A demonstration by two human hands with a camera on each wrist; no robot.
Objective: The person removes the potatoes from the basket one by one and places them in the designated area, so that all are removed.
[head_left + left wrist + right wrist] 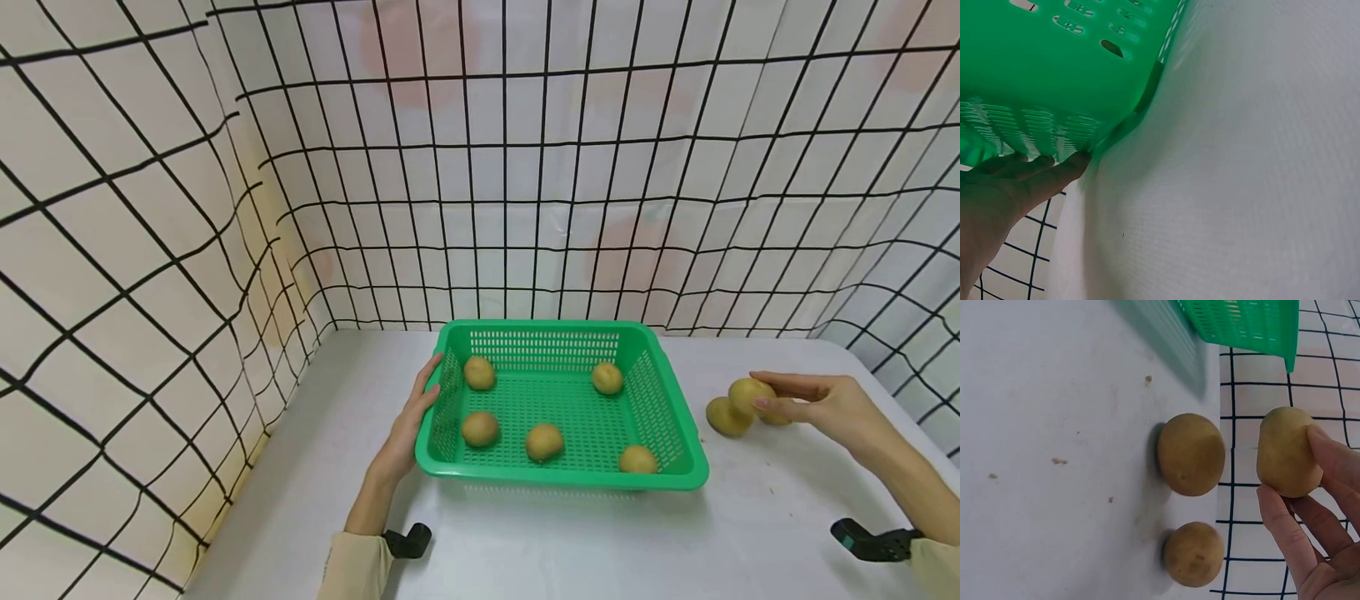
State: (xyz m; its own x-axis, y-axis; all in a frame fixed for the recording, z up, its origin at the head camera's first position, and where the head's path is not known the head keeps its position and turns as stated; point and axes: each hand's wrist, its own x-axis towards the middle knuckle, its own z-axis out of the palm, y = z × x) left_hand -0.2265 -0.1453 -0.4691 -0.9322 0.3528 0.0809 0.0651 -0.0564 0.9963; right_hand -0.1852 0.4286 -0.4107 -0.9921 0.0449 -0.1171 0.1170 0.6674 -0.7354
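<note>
My right hand (pixel 843 417) pinches a potato (pixel 1288 452) between thumb and fingertips, lifted over the table at the right. Below it on the table lie two more potatoes, a larger one (pixel 1191 454) and a smaller one (pixel 1194 554); the held potato partly hides them in the head view. A green plastic basket (pixel 562 477) stands in the middle, with several potatoes spread over its floor, among them one at the back left (pixel 479 372) and one at the front right (pixel 637 459). My left hand (pixel 408 425) rests against the basket's left side, fingers stretched along the slotted wall.
A white-covered table (pixel 555 550) carries everything, with small brown crumbs (pixel 1059 461) near the loose potatoes. Black grid netting (pixel 506 200) over pale sheets encloses the back and both sides. The basket's right wall stands between its inside and the loose potatoes.
</note>
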